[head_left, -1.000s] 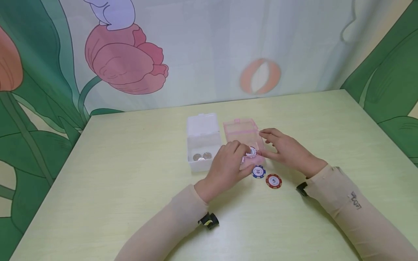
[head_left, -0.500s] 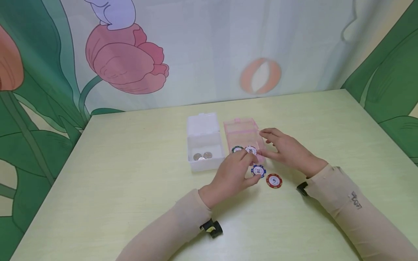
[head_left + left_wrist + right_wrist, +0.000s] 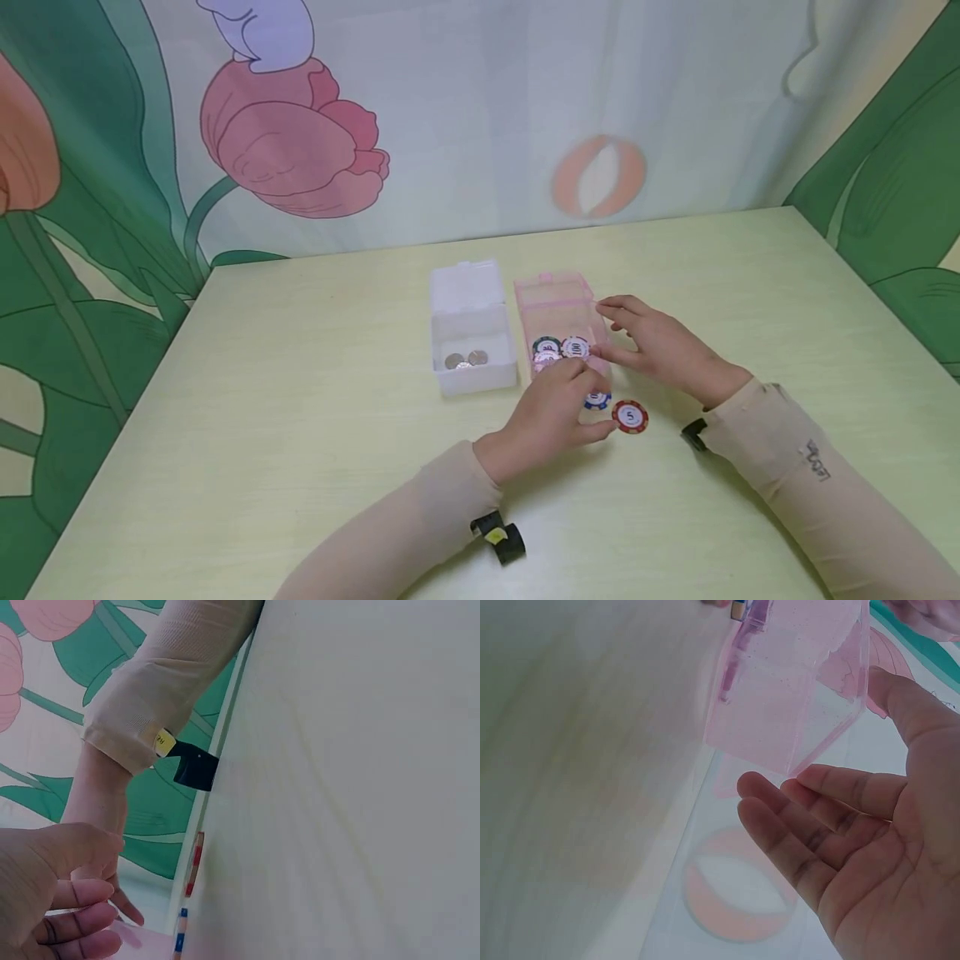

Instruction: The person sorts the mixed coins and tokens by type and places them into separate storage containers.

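Note:
In the head view, my left hand (image 3: 551, 421) is over the table in front of the pink box (image 3: 558, 318), with nothing in its grasp. Its fingers partly cover a blue poker chip (image 3: 597, 402) lying flat. The thumb tip reaches the edge of a red poker chip (image 3: 630, 417) marked 5. Both chips show edge-on in the left wrist view, the red one (image 3: 195, 864) nearer the middle. My right hand (image 3: 663, 346) has fingertips at the box's right side, thumb at its near corner. Inside the lidded-back pink box lie several chips (image 3: 576, 347).
Left of the pink box stands a white box (image 3: 474, 381), its lid tipped back, with several silver coins (image 3: 454, 361) inside. Behind the pale table (image 3: 300, 400) hangs a curtain (image 3: 465, 167) printed with flowers.
My left hand has come out of the pink box and moved toward the front right, over the blue chip. The chips inside the box are now uncovered. My right hand has stayed put.

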Demonstrator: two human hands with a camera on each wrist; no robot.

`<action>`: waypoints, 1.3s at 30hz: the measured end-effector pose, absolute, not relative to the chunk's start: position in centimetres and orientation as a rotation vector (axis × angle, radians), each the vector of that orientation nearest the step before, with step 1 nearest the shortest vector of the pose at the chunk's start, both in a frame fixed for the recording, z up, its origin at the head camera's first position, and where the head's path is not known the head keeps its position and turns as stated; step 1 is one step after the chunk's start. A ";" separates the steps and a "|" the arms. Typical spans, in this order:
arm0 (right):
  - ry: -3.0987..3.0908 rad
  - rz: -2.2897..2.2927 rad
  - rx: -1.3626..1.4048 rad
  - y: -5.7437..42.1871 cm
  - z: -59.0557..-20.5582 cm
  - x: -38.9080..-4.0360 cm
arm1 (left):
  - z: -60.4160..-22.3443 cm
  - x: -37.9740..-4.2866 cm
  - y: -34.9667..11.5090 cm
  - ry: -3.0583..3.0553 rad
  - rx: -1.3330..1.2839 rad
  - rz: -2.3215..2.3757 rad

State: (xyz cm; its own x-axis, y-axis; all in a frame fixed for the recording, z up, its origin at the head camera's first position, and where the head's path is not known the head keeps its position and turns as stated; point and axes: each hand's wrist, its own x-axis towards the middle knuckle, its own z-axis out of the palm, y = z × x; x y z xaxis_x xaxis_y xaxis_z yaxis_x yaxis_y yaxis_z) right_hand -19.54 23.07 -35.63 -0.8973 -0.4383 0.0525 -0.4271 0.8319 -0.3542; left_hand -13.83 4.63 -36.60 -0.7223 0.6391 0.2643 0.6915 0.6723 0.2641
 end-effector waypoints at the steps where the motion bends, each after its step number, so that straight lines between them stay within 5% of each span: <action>1: 2.978 -0.568 -0.712 23.1 -35.6 -19.6 | -36.7 -13.8 4.8 -2.738 -1.096 -0.517; 39: 2.993 -0.571 -0.762 23.1 -35.7 -19.5 | -38.7 -14.7 7.8 -2.891 -1.080 -0.354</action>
State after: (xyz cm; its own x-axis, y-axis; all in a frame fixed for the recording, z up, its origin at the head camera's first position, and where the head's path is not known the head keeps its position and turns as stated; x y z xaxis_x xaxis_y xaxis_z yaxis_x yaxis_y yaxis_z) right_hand -19.52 23.07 -35.66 -0.8822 -0.4627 0.0870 -0.4622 0.8162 -0.3466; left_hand -14.69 7.78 -38.74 -0.7578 0.6429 0.1118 0.6509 0.7325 0.1996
